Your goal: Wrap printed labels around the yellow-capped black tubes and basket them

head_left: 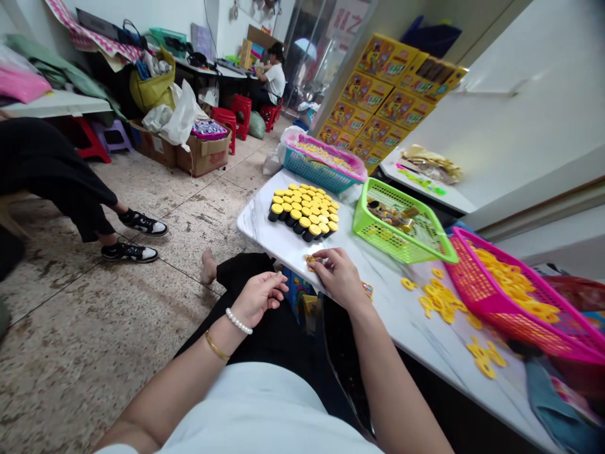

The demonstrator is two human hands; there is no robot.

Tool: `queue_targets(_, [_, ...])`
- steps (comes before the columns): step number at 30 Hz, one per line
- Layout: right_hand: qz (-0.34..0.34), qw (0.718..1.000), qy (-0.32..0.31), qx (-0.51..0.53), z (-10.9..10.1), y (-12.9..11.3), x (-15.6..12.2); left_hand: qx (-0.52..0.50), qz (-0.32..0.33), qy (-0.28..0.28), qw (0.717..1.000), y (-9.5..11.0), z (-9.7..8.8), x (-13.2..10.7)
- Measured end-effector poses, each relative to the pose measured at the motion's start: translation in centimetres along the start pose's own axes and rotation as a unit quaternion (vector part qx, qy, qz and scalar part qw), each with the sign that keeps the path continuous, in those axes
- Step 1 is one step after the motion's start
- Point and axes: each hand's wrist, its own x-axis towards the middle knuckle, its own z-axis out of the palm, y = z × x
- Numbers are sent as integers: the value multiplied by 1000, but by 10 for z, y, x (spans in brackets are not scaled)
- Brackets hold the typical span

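Note:
My right hand reaches over the table's near edge, its thumb and forefinger closed on a small orange printed piece at the tabletop. Beside that wrist lies a colourful printed piece, partly covered by the arm. My left hand, with a white bead bracelet, hovers over my lap left of the table. Its fingers are pinched together, and I cannot make out what they hold, if anything. Just beyond my right hand stands a group of black bottles with yellow caps, upright and packed close together.
On the white table are a green basket of small wrapped things, a blue basket, a pink basket of yellow rings and loose yellow rings. Yellow printed boxes are stacked behind. A seated person's legs show at left.

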Motion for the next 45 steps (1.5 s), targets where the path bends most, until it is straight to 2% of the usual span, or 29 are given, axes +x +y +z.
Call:
queue_targets(4, [-12,999,31,-10,-1,-5,-3,0,7,-1,1000,1,2,-1])
queue_targets(8, [21,994,93,47,6,-26,-29,20,41,7,999,3,6,-9])
queue_targets(13, [29,980,39,194,24,-56,-58,74,129,3,989,9,6,-14])
queue_targets(15, [53,956,35,285,30,-61,-61,101,153,2,983,10,4,-13])
queue_targets(17, [112,915,36,386,34,-63,-61,124,167,7,978,11,2,-11])
queue_targets(19, [180,878,-6,444,37,-63,-62,145,178,17,973,10,0,-9])
queue_targets(21, [219,863,-58,452,39,-63,-65,163,187,28,968,10,1,-10])
queue_targets(23, [217,866,-48,448,42,-64,-69,167,201,46,964,10,4,-14])
queue_targets(27, [180,884,32,431,44,-70,-72,187,258,80,945,13,14,-31])
queue_targets(32, [156,897,51,410,39,-79,-68,251,302,99,914,20,20,-46])
queue_targets(36, [139,913,71,378,36,-81,-66,282,341,91,892,19,20,-48])
queue_targets(40, [118,931,85,335,36,-80,-66,302,374,119,869,18,20,-49])
queue_targets(42, [109,936,90,323,36,-79,-67,305,377,124,866,19,20,-49])
queue_targets(45, [84,945,87,304,37,-78,-67,294,361,110,878,20,19,-47])
